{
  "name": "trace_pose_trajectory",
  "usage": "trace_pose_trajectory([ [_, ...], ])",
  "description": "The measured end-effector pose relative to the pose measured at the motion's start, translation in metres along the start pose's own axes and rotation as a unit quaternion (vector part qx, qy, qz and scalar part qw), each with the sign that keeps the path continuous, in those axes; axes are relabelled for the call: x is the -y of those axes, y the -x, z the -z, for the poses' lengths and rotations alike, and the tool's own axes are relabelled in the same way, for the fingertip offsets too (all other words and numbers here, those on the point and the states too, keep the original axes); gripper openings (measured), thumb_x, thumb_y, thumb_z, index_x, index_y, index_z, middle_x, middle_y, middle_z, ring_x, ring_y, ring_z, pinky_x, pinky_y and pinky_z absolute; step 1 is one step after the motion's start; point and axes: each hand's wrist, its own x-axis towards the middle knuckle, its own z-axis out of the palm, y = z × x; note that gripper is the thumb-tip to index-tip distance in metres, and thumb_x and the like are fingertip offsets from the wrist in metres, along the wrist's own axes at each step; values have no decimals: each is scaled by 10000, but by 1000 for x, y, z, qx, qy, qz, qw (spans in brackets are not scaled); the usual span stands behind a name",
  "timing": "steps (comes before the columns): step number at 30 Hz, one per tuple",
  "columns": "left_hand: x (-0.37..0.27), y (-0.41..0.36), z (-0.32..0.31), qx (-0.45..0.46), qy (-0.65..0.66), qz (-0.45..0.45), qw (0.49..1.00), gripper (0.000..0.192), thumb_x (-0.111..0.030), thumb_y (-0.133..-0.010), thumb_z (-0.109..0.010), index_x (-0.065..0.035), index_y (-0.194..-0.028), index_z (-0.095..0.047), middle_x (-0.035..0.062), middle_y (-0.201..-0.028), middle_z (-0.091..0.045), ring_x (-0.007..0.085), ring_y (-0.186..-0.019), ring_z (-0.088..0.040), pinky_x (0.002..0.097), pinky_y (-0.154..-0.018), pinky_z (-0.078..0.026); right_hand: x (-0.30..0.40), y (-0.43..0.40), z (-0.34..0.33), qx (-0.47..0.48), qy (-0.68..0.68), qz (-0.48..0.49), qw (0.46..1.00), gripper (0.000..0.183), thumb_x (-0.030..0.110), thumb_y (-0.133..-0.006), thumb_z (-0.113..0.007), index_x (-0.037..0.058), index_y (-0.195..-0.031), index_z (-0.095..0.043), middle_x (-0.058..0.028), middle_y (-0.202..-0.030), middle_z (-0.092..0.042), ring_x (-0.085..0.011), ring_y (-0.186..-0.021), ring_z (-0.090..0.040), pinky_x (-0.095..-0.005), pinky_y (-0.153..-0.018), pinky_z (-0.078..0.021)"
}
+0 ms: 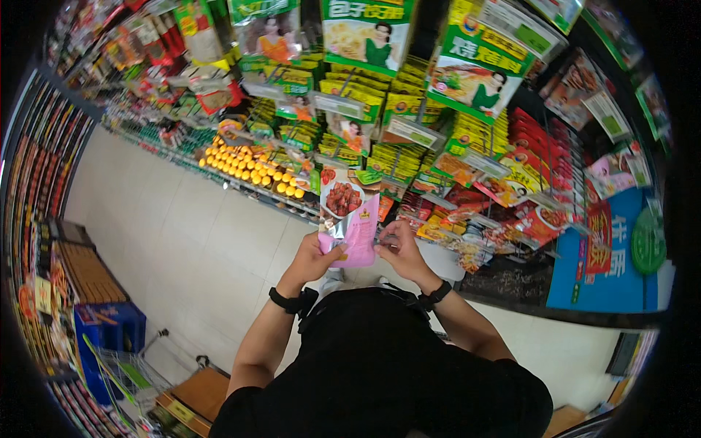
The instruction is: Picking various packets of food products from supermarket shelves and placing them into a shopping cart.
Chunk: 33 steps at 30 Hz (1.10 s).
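Note:
A pink food packet (356, 235) with a picture of a dish of red meat pieces is held upright in front of the body. My left hand (313, 258) grips its lower left edge, thumb on the front. My right hand (402, 249) is at the packet's lower right edge, fingers curled and parted; whether it touches the packet cannot be told. Both wrists wear black bands. Just beyond the packet hang rows of green and yellow seasoning packets (350, 93) on a shop rack.
Yellow-capped items (246, 164) fill a low shelf beyond my left hand. Red packets (547, 219) hang to the right, above a blue display panel (608, 263). A wire shopping cart (126, 372) and a blue box (109, 328) stand at lower left, near tall stocked shelves (41, 153).

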Motion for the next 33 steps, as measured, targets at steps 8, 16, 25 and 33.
trace_pose_trajectory([
  [8, -20, -5, -56, 230, -143, -133, 953, 463, -236, -822, -682, -26, -1192, -499, 205, -1373, -437, 321, -1194, -501, 394, -970, -413, 11, 27, 5, 158, -87, 2, 984, 848, 358, -819, -707, 50, -1452, -234, -138, -1454, -294, -235, -1338, -298, -404, -1105, -241],
  [16, -25, -28, -71, 271, -227, -228, 907, 536, -178, -779, -727, -31, -1231, -479, 167, -1383, -361, 332, -1258, -392, 416, -1017, -376, -13, 70, 23, 157, -338, -26, 928, 992, 624, -745, -667, 77, -1455, -243, -90, -1467, -313, -226, -1343, -322, -411, -1098, -281],
  [25, -21, -40, -80, 124, -297, -216, 922, 773, -204, -610, -869, -3, -1222, -442, 130, -1148, -455, 280, -1127, -447, 369, -922, -434, 2, 76, 23, -10, -359, -162, 919, 754, 653, -922, -285, 48, -1346, -437, -99, -1271, -556, -189, -1115, -564, -331, -967, -448],
  [33, -8, -23, -61, 273, -18, 65, 960, 498, -44, -793, -725, 2, -1238, -505, 61, -1055, -618, 100, -793, -627, 220, -553, -531, 5, 89, 9, 50, -200, -213, 955, 775, 657, -922, -278, 42, -1381, -387, -119, -1315, -522, -214, -1159, -544, -339, -988, -437],
])
